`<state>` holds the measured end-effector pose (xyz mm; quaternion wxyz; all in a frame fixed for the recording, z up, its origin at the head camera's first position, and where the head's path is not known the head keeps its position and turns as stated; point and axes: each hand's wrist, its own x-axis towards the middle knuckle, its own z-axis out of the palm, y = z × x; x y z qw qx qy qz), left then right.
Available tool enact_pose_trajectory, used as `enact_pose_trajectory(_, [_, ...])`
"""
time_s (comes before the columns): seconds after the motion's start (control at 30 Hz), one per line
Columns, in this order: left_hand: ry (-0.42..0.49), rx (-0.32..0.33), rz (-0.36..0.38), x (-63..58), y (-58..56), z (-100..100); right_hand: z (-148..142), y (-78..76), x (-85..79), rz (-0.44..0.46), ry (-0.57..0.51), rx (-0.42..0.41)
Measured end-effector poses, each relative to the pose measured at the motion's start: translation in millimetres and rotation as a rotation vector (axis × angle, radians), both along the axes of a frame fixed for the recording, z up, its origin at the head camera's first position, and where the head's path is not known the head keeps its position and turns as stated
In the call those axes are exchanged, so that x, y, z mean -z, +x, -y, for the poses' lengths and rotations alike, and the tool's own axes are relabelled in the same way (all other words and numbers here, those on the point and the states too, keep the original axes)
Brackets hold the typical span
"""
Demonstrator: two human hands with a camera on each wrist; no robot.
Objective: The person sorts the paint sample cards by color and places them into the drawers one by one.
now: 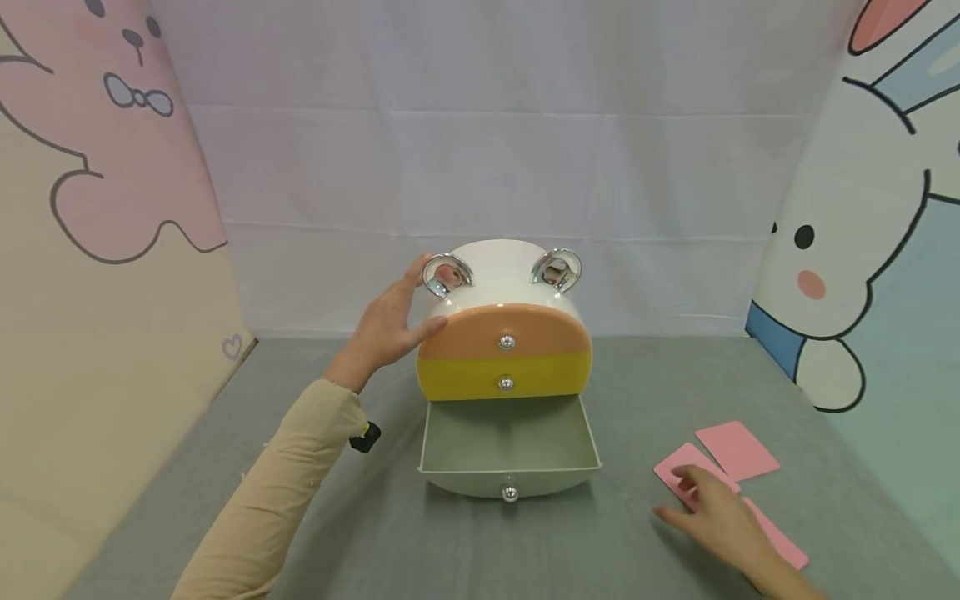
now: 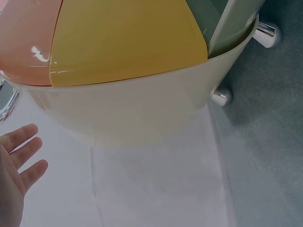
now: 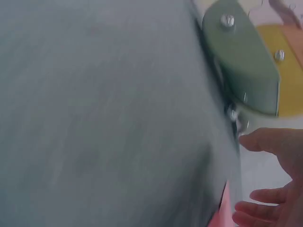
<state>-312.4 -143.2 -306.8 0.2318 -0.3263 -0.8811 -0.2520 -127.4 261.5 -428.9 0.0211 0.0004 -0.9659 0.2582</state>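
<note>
A round white drawer cabinet stood at the middle of the grey desk, with two silver ring handles on its top. Its peach top drawer and yellow middle drawer sat closed; the green bottom drawer was pulled out toward the person and showed a bare interior. The left hand lay flat against the cabinet's upper left side, fingers straight and reaching up beside the left ring, thumb on the rim of the peach front; it gripped nothing. The left wrist view showed that palm open beside the cabinet's pale wall. The right hand rested on the desk to the right of the cabinet, well apart from it, fingers spread and laid over the pink cards. Three cards were visible, one partly under the hand. Fingertips appeared to press the nearest card rather than pinch it, though the right wrist view was blurred and could not confirm this. Cartoon rabbit panels stood on both sides.
</note>
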Motion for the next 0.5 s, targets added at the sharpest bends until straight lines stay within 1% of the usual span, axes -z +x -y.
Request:
enact_pose_trajectory(0.13, [0.000,0.004,0.000,0.1,-0.5,-0.2,-36.4,9.5,9.3,0.011,0.098,0.067])
enact_pose_trajectory(0.23, [-0.003,0.003,0.000,0.2,-0.5,-0.1,-55.4,18.3,16.8,-0.044,0.137,0.089])
enact_pose_trajectory(0.37, [-0.006,0.006,0.004,-0.3,0.2,-0.3,-71.3,29.8,24.5,-0.132,0.191,0.093])
enact_pose_trajectory(0.4, [-0.006,0.007,0.006,-0.5,0.4,-0.4,-73.8,32.3,25.6,-0.125,0.206,0.095])
enact_pose_trajectory(0.5, [-0.006,0.007,0.008,-0.3,-0.3,-0.6,-79.2,37.1,27.6,-0.058,0.245,0.114])
